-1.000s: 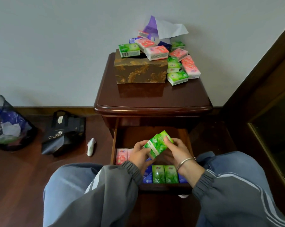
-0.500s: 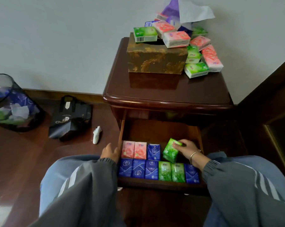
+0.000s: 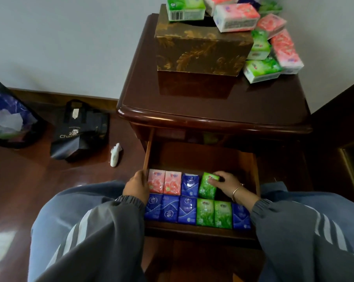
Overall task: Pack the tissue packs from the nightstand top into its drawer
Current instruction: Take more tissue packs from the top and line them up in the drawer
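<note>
9 tissue packs (image 3: 170, 208) line the open drawer (image 3: 194, 157). More packs (image 3: 261, 71) heap round a gold-patterned box (image 3: 202, 51) on the nightstand (image 3: 202, 104), with a black bag (image 3: 80, 131) on the floor. The right hand (image 3: 227, 183) pinches the top end of a green pack (image 3: 206, 188) — back row, slightly tilted. The left hand (image 3: 136, 187) curls over the drawer's left wall.

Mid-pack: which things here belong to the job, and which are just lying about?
Job: green pack, held by right hand; drawer; loose packs on nightstand; left hand at drawer edge.
Lying about: patterned tissue box, black bag, bin, small white item.
</note>
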Demonstrator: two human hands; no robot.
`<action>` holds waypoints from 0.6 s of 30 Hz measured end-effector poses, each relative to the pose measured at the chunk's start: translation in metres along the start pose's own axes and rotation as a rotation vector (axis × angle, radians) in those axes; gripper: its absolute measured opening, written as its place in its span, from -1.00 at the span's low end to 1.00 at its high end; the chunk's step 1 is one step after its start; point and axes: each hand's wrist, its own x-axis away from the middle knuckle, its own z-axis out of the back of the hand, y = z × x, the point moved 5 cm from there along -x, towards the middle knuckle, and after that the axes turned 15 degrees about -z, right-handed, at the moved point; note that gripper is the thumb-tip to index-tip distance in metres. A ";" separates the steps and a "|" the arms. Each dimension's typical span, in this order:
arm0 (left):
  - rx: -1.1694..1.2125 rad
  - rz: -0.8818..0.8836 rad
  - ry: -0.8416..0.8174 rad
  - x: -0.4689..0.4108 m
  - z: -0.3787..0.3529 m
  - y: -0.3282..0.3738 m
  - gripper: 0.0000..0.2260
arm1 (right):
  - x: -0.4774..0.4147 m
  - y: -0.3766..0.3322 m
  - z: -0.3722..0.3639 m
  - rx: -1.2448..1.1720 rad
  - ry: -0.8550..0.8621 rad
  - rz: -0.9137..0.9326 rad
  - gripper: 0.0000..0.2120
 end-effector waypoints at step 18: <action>-0.066 0.025 0.012 0.001 -0.002 0.008 -0.78 | 0.025 0.011 -0.025 0.123 -0.126 0.014 0.01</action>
